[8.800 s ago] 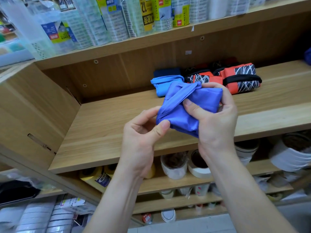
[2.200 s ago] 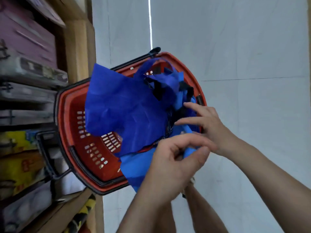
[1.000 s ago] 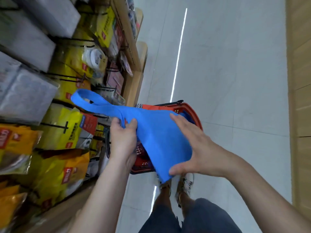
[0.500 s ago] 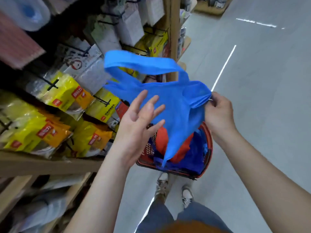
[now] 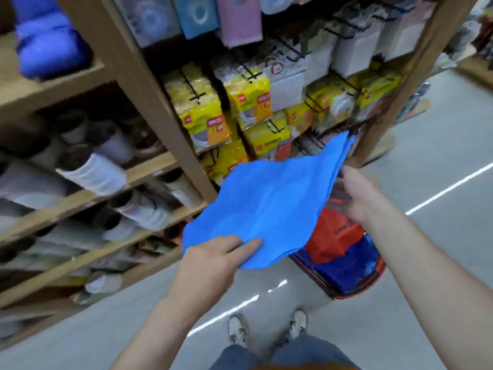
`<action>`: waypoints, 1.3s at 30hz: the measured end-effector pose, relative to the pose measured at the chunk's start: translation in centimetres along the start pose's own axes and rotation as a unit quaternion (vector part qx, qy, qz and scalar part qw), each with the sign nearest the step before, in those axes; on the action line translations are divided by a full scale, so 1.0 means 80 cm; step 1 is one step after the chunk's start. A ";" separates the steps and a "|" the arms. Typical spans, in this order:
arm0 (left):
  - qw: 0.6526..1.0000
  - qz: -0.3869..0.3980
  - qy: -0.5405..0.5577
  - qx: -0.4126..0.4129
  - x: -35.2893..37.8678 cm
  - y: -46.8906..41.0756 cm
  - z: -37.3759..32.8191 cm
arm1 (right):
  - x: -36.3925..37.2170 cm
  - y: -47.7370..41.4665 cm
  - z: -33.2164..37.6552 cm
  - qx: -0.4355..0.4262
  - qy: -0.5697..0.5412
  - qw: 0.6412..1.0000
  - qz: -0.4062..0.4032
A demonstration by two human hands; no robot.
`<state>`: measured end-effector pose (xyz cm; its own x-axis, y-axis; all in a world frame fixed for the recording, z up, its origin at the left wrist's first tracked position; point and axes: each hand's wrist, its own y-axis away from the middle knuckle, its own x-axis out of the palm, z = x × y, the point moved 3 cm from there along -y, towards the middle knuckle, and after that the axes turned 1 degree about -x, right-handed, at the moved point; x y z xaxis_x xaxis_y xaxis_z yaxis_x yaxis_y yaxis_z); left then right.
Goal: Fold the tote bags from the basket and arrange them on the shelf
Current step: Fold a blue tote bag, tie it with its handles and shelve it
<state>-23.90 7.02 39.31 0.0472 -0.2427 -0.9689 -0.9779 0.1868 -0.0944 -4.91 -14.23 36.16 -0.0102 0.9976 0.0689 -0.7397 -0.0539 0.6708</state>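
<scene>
Blue bag [image 5: 269, 206] hung spread in mid-air above the basket [image 5: 373, 273], long axis running near-left to far-right; left hand [image 5: 213, 260] fingers clamped on near-left corner, right hand [image 5: 360, 193] at the right edge, grip blurred, cannot tell.

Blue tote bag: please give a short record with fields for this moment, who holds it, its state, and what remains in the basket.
bag: light blue tote bag, spread out in the air above the basket
left hand: left hand grips the near edge
right hand: right hand at the far edge, blurred
basket: red basket on the floor, holding a red bag and dark blue bags
fold: not yet folded
</scene>
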 end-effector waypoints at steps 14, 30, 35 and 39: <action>0.892 -0.170 0.156 -0.388 -0.179 0.281 0.214 | 0.401 0.241 -0.092 -0.446 0.333 0.762 0.329; 0.794 -0.142 0.028 -0.590 -0.376 0.569 0.385 | 0.756 0.431 -0.012 -0.593 0.433 0.596 0.326; 0.827 -0.346 0.096 -0.433 -0.455 0.490 0.406 | 0.824 0.509 -0.018 -0.637 0.373 0.495 0.459; 0.842 -0.354 -0.107 -0.392 -0.509 0.438 0.444 | 0.863 0.504 -0.013 -0.634 0.417 0.431 0.488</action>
<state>-52.83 57.25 67.32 0.6279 0.1644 -0.7608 -0.5197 -0.6390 -0.5670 -36.11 52.51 67.19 -0.5802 0.2242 -0.7830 0.1229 -0.9262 -0.3564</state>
